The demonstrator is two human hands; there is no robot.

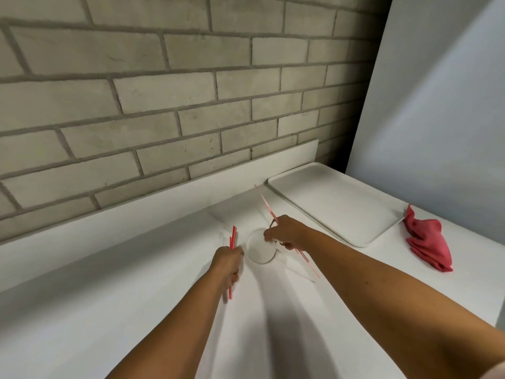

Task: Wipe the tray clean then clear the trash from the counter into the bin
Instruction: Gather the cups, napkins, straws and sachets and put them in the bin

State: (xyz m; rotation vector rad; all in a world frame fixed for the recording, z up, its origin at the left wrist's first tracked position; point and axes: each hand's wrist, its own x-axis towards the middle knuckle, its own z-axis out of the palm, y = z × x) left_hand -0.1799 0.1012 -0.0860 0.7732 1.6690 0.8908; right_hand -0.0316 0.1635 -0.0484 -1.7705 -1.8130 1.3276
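Centre of frame, white desk (136, 310) under a grey brick wall (164, 91). Left hand (228, 262): grip clamped round a short red-and-white striped plastic straw (234, 236), ends showing above and below the fist; possibly two straws, too blurred to tell. Right hand (287, 233): grip pinched on a long red-and-white striped straw (266, 205) that runs slantwise through the fingers, while the fingertips touch the rim of a clear round plastic piece (259, 250) lying on the desk between the two hands. Lid or cup, cannot tell. White rectangular plastic tray (336, 203) lies flat right of centre, nothing on it. Crumpled red cloth (429, 242) at its right corner, touching or just beside, cannot tell. Bin not in frame. Judgement: straws are light, thin, easily bent, apt to roll or slip, so hold them mid-length, bundled. The clear piece looks thin, flimsy and slick, and is likely to skate or buckle if pressed flat; take it by the rim, thumb over the edge. Cloth is soft and limp, can be gathered anywhere.
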